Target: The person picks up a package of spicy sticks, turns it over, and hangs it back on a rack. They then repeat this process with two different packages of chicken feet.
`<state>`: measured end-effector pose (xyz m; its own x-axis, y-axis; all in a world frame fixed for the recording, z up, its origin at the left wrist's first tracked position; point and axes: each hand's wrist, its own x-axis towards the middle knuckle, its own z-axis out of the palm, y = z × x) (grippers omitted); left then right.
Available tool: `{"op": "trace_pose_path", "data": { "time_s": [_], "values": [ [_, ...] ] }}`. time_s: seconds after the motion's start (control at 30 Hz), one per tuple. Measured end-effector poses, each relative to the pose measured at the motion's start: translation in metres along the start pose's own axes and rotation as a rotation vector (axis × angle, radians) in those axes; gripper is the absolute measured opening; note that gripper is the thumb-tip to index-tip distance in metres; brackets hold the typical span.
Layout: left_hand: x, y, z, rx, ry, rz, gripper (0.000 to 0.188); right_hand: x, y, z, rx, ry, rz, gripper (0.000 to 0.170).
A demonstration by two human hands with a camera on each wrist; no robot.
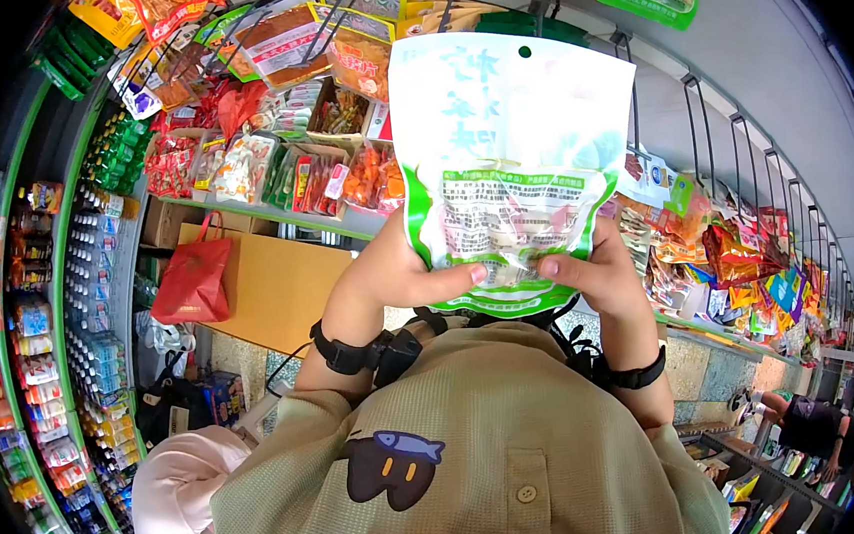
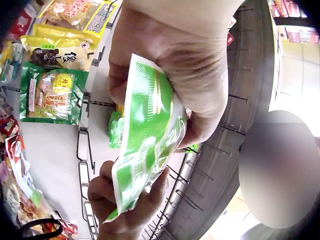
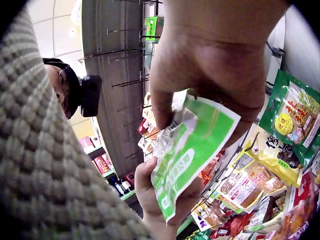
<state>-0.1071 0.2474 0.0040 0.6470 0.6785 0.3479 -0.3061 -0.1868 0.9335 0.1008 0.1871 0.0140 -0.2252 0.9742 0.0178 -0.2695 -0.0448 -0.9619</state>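
Note:
A white and green plastic food packet (image 1: 514,160) is held upright in front of the chest, its small-print panel facing me. Near its top edge is a punched hang hole. My left hand (image 1: 409,263) grips the lower left corner, thumb lying on the printed face. At the lower right corner my right hand (image 1: 602,265) pinches the packet the same way, fingers hidden behind it. The left wrist view shows the packet's green bottom edge (image 2: 142,135) slanting between both hands. From the right wrist, the green bottom (image 3: 197,150) looks creased beside a clear section.
Shelves of packaged snacks (image 1: 279,168) stand ahead, with metal hooks (image 1: 738,142) running to the right. A red bag (image 1: 192,275) sits by a cardboard-coloured panel (image 1: 278,279). Bottle shelves (image 1: 98,293) line the left. One person in pink (image 1: 189,487) is close at left; another (image 1: 811,432) is farther right.

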Motion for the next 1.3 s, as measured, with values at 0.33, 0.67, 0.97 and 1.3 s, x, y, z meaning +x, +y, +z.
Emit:
{"op": "trace_pose_path", "data": {
  "time_s": [0.33, 0.67, 0.97, 1.3],
  "values": [
    [0.000, 0.001, -0.001, 0.111, 0.064, 0.001, 0.044, 0.004, 0.008, 0.001, -0.012, 0.049, 0.043, 0.029],
    [-0.001, 0.005, -0.004, 0.167, 0.057, 0.009, 0.047, 0.001, 0.005, 0.005, -0.068, 0.060, 0.038, 0.032],
    [-0.005, 0.003, -0.004, 0.160, 0.052, -0.003, 0.048, -0.001, 0.002, 0.010, -0.104, 0.059, -0.002, 0.025],
    [-0.006, -0.002, 0.003, -0.077, 0.089, -0.084, 0.048, -0.003, -0.001, 0.012, -0.046, 0.174, 0.010, 0.027]
  ]
}}
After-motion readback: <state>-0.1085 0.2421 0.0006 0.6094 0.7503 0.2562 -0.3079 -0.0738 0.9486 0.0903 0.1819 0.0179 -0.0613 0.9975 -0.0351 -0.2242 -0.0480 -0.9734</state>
